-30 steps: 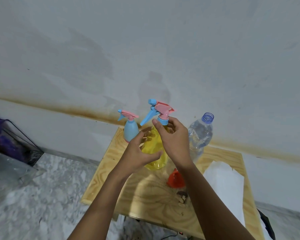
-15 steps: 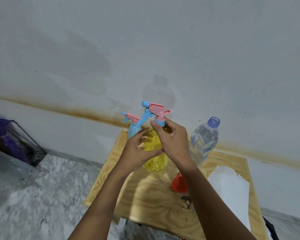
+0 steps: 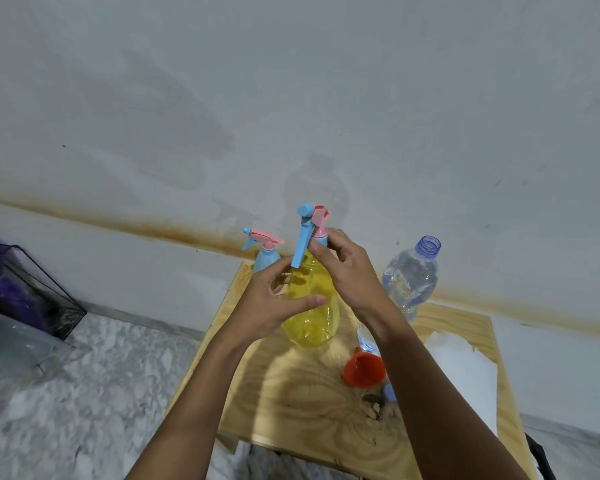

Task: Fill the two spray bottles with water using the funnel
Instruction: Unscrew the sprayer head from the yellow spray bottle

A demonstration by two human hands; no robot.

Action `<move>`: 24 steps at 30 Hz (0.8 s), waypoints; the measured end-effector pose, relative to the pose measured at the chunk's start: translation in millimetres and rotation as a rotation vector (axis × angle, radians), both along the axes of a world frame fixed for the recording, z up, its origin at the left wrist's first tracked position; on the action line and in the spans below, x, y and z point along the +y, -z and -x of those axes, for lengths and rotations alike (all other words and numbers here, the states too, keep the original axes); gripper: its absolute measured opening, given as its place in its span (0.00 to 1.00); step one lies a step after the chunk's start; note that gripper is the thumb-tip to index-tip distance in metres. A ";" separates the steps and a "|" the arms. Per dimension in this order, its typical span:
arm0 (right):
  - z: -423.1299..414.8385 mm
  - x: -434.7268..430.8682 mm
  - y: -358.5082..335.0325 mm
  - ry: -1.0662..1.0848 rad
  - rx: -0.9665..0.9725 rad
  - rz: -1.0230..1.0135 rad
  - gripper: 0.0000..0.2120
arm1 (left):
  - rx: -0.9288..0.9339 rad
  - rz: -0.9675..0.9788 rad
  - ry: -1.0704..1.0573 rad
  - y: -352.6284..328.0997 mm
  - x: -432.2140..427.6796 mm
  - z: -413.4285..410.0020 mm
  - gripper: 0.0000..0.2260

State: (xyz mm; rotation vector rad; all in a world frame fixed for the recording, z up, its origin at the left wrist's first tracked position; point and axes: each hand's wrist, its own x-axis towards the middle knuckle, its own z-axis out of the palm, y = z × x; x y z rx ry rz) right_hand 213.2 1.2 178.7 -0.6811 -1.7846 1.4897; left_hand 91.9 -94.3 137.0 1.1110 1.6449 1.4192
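Head view, yellow spray bottle [image 3: 314, 317]: upright between both hands, above the wooden table [image 3: 291, 414]. I cannot tell whether its base rests on the wood. I judge it empty, light and thin-walled, so a hard squeeze would dent it.
Trigger head [image 3: 313, 220]: pink and blue, seated on the yellow bottle's neck just above the right fingertips. Its long blue lever hangs down toward the left hand. I judge it rigid, and I would turn it by the collar beneath rather than by the lever.
Left hand [image 3: 271, 303]: curled round the bottle's upper body with the thumb laid across the front wall, steadying it.
Right hand [image 3: 347, 271]: thumb and fingertips pinch the collar under the trigger head.
Step in hand: by my reading, unscrewing the head to free the neck for the funnel.
Blue spray bottle [image 3: 265, 259]: just beyond the left hand, head on, untouched.
Water bottle [image 3: 413, 275]: clear, uncapped and holding water, just right of the right hand. I judge it the heaviest item, with soft sides, so I would grip it at mid-body.
Funnel [image 3: 364, 370]: red, on the table under the right wrist, likely stiff and light.
Blue cap [image 3: 390, 393]: beside the funnel, against the right forearm.
White sheet [image 3: 465, 368]: right of the right forearm.
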 end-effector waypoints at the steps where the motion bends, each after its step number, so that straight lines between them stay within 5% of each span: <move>1: 0.9 -0.8 1.7 0.029 0.012 0.011 0.11 | 0.002 0.004 -0.002 -0.2 0.4 -0.3 0.29; 5: 5.7 -5.5 10.0 0.117 0.126 0.219 0.14 | -0.004 0.005 -0.022 2.4 0.0 -0.4 0.28; 14: 11.8 -19.7 13.9 0.219 0.193 0.186 0.07 | 0.038 0.015 -0.054 8.4 1.1 -3.8 0.31; 24: 20.1 -22.9 22.9 0.299 0.180 0.167 0.11 | 0.084 0.014 -0.104 19.0 5.6 -6.6 0.34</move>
